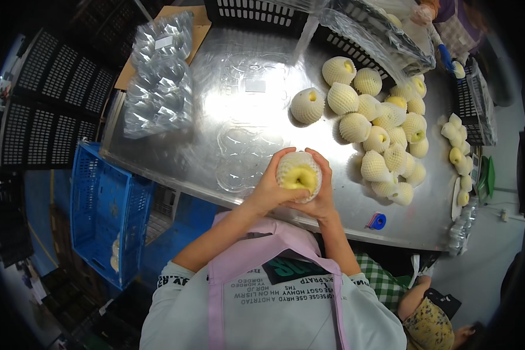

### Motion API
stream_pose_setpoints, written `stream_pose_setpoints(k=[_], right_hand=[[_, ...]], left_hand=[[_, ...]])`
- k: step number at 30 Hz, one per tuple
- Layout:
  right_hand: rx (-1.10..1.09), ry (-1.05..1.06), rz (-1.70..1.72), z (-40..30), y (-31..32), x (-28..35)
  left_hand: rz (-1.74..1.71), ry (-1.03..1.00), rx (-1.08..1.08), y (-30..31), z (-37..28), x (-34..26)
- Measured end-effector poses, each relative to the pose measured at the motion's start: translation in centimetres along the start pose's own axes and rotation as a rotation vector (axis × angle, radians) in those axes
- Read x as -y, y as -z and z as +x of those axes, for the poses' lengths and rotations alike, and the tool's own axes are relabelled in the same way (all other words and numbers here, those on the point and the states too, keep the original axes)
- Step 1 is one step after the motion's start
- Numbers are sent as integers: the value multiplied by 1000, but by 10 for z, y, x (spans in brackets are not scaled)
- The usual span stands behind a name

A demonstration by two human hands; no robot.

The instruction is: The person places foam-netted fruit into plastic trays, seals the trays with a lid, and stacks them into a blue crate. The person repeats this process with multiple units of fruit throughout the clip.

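Between my two hands, above the near edge of the steel table, is a yellow apple in a white foam net (299, 177). My left hand (269, 186) grips its left side, with the thumb across the lower part of the fruit. Around its right side and underneath, my right hand (323, 188) is closed. A clear plastic clamshell tray (238, 153) lies on the table just left of my hands. One netted fruit (307, 105) sits apart behind them, and a pile of netted yellow fruit (390, 114) lies to the right.
Stacked clear clamshells (159, 83) stand at the left on cardboard (201, 37). Black crates (262, 13) line the back. A blue tape roll (378, 221) lies near the front edge. A blue crate (100, 214) is at lower left. Other people work at upper right and lower right.
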State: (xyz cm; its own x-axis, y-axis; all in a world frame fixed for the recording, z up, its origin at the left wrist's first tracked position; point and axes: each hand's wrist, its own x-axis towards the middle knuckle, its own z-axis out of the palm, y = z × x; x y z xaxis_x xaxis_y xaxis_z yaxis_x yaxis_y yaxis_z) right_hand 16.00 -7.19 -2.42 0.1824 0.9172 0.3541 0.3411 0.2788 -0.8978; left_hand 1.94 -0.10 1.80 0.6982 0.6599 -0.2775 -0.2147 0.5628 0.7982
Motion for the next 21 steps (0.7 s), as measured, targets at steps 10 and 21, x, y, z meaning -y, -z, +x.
stream_pose_setpoints(k=[10,21], right_hand=[[-24,104,43,2,-12,1],[80,-397,330,18,-34,24]], left_hand=[[-159,103,26,7,-2,0],[1043,-95,-709,130,-40,7]])
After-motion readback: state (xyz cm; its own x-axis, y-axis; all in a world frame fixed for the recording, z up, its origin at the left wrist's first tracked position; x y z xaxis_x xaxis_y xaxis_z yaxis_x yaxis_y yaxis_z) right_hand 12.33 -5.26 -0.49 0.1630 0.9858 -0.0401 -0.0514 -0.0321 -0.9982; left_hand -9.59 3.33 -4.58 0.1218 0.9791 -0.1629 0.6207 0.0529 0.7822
